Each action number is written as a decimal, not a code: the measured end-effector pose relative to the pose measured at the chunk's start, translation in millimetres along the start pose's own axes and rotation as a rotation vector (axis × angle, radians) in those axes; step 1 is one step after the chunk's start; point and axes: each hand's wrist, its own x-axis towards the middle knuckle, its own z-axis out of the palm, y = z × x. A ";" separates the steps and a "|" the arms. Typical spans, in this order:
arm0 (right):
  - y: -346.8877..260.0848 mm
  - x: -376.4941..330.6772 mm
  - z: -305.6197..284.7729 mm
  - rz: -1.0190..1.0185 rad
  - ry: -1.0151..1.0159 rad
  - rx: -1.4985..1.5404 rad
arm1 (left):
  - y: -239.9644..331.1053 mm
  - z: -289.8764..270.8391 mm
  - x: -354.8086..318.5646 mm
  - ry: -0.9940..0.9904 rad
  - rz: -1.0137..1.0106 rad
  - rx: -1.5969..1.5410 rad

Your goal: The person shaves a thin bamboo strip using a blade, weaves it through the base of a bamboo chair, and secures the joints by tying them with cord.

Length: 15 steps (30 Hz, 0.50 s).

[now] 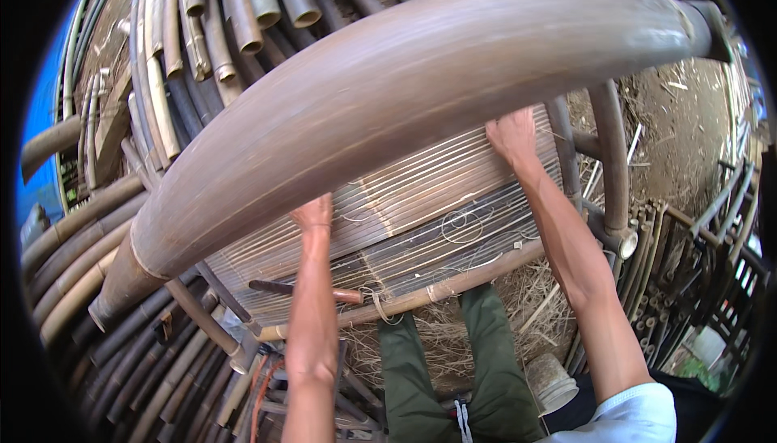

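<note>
- Under the thick bamboo pole (405, 95) that arches across the top of the view, both hands work at a slatted bamboo panel (405, 224), the seat or back of a furniture frame standing in front of the person's legs.
- The left hand (314, 215) lies on the panel's upper edge just below the pole; its fingers are tucked out of sight, so I cannot tell whether it grips anything.
- The right hand (511, 137) presses on the slats near the panel's upper right corner, fingers reaching up behind the pole; whether they close on a slat cannot be told.
- Done, as far as it shows: the thin slats lie close together in even rows, and the bamboo crossbar (429, 291) along the lower edge is already tied with fibre binding (379, 304).
- Left, by my judgement: loose strands of cord (465, 224) curl over the slats untrimmed, and the top edge where the hands sit looks unsecured.
- Stacked bamboo poles (210, 14) lie at upper left, upright frame posts (611, 160) stand to the right, and dry straw (453, 338) covers the ground.
</note>
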 end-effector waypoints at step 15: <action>-101.2 -36.7 -11.5 -0.208 -0.212 -0.215 | -34.4 -24.6 -10.2 -0.652 -0.071 0.254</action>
